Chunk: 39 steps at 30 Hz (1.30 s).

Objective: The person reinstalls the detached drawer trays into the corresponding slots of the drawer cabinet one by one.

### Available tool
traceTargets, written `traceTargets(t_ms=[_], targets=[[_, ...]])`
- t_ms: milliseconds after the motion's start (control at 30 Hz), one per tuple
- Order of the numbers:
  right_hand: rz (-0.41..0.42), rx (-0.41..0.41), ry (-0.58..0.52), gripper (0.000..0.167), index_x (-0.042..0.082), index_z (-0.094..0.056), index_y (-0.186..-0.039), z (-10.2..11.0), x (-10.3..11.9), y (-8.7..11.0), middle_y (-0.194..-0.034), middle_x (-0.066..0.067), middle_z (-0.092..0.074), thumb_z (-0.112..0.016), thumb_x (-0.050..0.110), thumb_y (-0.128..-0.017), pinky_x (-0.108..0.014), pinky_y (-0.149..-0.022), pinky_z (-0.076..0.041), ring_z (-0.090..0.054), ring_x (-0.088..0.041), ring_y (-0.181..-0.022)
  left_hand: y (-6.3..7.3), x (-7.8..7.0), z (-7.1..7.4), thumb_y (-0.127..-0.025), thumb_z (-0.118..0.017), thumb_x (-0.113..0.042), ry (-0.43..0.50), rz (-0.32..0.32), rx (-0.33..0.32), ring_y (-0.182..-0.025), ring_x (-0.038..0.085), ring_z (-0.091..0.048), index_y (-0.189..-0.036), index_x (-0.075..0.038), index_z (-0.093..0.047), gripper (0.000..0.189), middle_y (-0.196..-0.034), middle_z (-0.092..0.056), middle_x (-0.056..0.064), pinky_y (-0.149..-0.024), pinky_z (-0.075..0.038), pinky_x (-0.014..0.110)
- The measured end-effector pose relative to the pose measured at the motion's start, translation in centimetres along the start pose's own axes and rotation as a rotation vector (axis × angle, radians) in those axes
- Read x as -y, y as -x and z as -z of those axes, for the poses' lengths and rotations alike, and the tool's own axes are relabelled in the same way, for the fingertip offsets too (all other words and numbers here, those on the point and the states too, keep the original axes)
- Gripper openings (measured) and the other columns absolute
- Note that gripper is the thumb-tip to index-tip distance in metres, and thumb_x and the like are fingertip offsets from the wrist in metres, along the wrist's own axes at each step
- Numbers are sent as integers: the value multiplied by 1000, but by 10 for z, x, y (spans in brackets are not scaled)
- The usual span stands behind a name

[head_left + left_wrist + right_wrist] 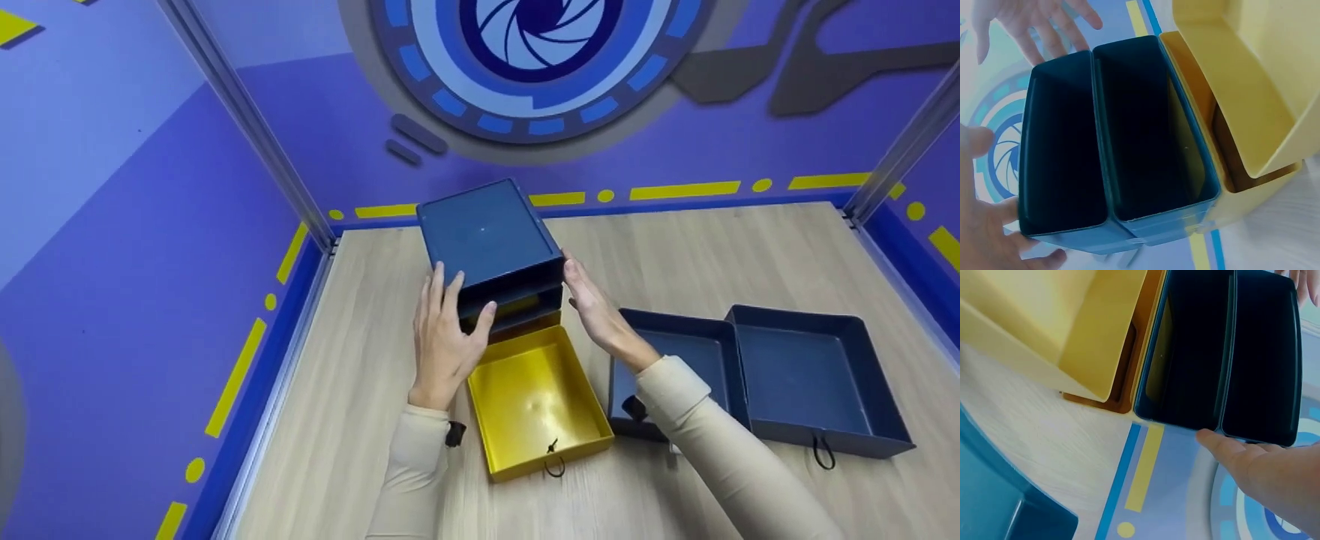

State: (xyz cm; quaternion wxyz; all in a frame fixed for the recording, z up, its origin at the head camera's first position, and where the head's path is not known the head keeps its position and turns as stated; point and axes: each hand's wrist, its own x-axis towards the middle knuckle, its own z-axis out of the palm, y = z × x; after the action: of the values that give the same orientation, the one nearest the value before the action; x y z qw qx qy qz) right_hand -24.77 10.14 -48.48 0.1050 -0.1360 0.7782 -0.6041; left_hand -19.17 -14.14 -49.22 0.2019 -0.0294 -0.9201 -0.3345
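Observation:
A stack of drawer casings stands in the middle of the table: two dark blue casings [487, 232] over a yellow casing [1185, 56]. The blue ones face me with hollow fronts. A yellow drawer [536, 405] with a black loop pull extends from the yellow casing's front. My left hand [446, 341] lies along the stack's left side, fingers extended against the upper blue casing, thumb near its front. Against the right side rests my right hand [600, 311]; its fingertips are partly hidden in the head view. In the right wrist view a finger touches the casing edge.
Two dark blue drawers, a nearer one [697, 337] and a farther-right one [810, 375], lie side by side on the table [352, 360] at the right. The right forearm crosses over the nearer one. Purple panels [292, 112] wall the back and both sides.

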Motion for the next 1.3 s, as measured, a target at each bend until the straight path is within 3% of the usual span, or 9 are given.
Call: traceTargets(t_ms=[467, 600, 667, 767, 833, 900, 1000, 1100, 1300], targets=[[-45, 32, 94, 77, 26, -6, -174, 13, 11, -6, -181, -6, -9, -20, 66, -110, -59, -132, -22, -17, -34, -166, 14, -24, -1, -101, -62, -60, -101, 37, -48, -163, 42, -23, -160, -16, -51, 74, -177, -27, 13, -128, -25, 68], [-17, -28, 172, 77, 24, -19, -173, 21, 14, 1, -178, -9, -25, -33, 66, -110, -62, -129, -28, -33, -38, -160, 9, -25, 0, -103, -58, -60, -86, 43, -35, -163, 43, -20, -160, -21, -51, 69, -178, -24, 11, -128, -22, 70], [36, -114, 249, 72, 18, -35, -168, 24, 15, 14, -170, -11, -43, -45, 60, -109, -60, -121, -42, -52, -37, -148, 4, -22, 1, -105, -55, -58, -40, 38, -24, -164, 43, -19, -160, -23, -51, 65, -179, -22, 10, -128, -21, 70], [169, -264, 377, 52, 7, -62, -147, 19, 12, 52, -135, -13, -72, -62, 42, -108, -44, -90, -63, -75, -27, -104, -5, -10, 2, -108, -52, -52, 71, 36, 4, -164, 43, -19, -161, -23, -50, 60, -179, -19, 12, -129, -20, 69], [275, -350, 458, 35, 4, -73, -130, 9, 6, 84, -111, -10, -78, -70, 28, -104, -32, -70, -61, -71, -15, -79, -11, 0, 5, -110, -51, -46, 162, 54, 27, -164, 44, -19, -161, -21, -49, 58, -179, -16, 15, -129, -19, 69], [358, -390, 516, 23, 4, -77, -117, -7, -3, 116, -95, -4, -76, -76, 18, -99, -24, -59, -54, -61, -5, -67, -18, 10, 9, -110, -51, -42, 255, 100, 41, -164, 43, -18, -162, -19, -47, 57, -179, -13, 17, -129, -19, 69], [438, -409, 616, 20, 7, -78, -110, -37, -23, 157, -98, 0, -76, -82, 14, -91, -17, -58, -51, -54, 3, -64, -29, 26, 14, -109, -56, -34, 385, 164, 44, -165, 45, -15, -164, -16, -43, 59, -179, -8, 20, -129, -17, 70], [473, -388, 743, 27, 12, -77, -108, -68, -48, 185, -104, 2, -75, -87, 21, -85, -13, -57, -49, -55, 4, -63, -35, 38, 16, -107, -59, -28, 473, 197, 49, -164, 45, -18, -166, -13, -38, 63, -179, -10, 20, -129, -20, 68], [448, -415, 958, 45, 20, -78, -110, -108, -88, 204, -108, 2, -72, -96, 37, -72, -20, -48, -42, -58, -6, -62, -35, 46, 14, -109, -54, -28, 555, 206, 76, -162, 41, -25, -170, -17, -27, 68, -179, -17, 11, -131, -26, 60]])
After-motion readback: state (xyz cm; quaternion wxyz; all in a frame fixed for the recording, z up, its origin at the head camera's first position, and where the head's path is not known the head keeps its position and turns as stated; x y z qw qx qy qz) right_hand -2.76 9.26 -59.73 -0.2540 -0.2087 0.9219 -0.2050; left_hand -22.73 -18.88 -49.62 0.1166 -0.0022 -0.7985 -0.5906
